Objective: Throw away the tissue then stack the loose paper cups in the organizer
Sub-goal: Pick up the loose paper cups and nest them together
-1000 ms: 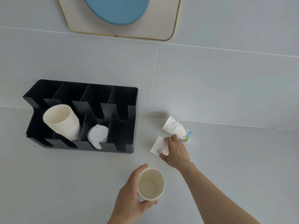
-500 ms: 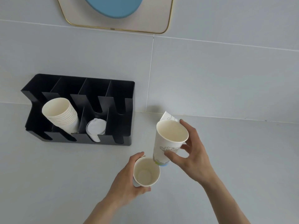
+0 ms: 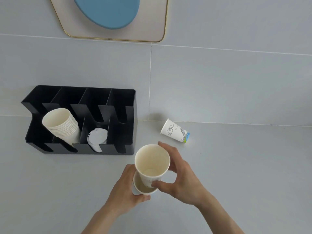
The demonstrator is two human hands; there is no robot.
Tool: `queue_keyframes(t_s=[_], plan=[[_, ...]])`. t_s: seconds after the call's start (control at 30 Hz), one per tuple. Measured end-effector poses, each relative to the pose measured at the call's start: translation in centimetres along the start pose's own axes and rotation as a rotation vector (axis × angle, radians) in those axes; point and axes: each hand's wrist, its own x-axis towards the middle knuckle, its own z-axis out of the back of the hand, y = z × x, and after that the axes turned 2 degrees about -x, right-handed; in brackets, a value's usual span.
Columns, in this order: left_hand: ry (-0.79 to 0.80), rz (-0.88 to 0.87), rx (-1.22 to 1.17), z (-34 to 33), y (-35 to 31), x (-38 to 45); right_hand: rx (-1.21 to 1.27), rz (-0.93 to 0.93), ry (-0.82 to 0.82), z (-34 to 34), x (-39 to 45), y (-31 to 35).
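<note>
My left hand (image 3: 125, 194) grips a white paper cup (image 3: 143, 189) from the left, low in the middle of the counter. My right hand (image 3: 179, 176) holds a second paper cup (image 3: 152, 163) whose base sits partly inside the first cup, tilted slightly. A third printed paper cup (image 3: 175, 130) lies on its side near the wall, to the right of the black organizer (image 3: 118, 149). The organizer's second slot from the left holds a stack of paper cups (image 3: 61, 125). No tissue is in view.
White lids (image 3: 97, 139) sit in the organizer's third slot; its other slots look empty. A tiled wall runs right behind the counter. A gold-rimmed tray with a blue oval (image 3: 108, 12) hangs on the wall above.
My right hand lifted a lying cup from beside the wall, brought it down and left, and its base has entered the cup in my left hand. One cup still lies by the wall.
</note>
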Motion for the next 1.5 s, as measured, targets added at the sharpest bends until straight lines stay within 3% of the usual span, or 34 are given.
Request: queue_keyframes(t_s=[0.23,0.7,0.77,0.87,1.0,1.2,1.37,1.5], plan=[[-0.023,0.02,-0.053,0.0,-0.3,-0.1,-0.17,-0.066,0.16,-0.8,0.0,-2.7],[-0.013,-0.008,-0.159,0.5,-0.3,-0.3,-0.308,-0.057,0.204,-0.6,0.8,-5.5],[-0.022,-0.019,-0.176,0.3,-0.3,-0.4,-0.247,-0.111,0.148,0.4,1.6,-5.8],[-0.033,-0.028,-0.186,0.0,-0.1,-0.4,-0.224,-0.215,-0.064,2.4,4.3,-7.6],[-0.031,-0.02,-0.22,-0.2,0.0,-0.4,-0.443,-0.308,-0.24,4.7,8.9,-10.9],[-0.025,-0.011,-0.248,-0.2,0.1,-0.4,-0.788,-0.454,-0.113,7.1,14.7,-13.0],[-0.037,-0.012,-0.261,-0.4,0.2,-0.2,-0.801,-0.52,0.001,6.1,16.2,-14.0],[-0.038,-0.009,-0.264,-0.5,0.3,-0.2,-0.787,-0.527,-0.03,3.7,15.1,-14.5]])
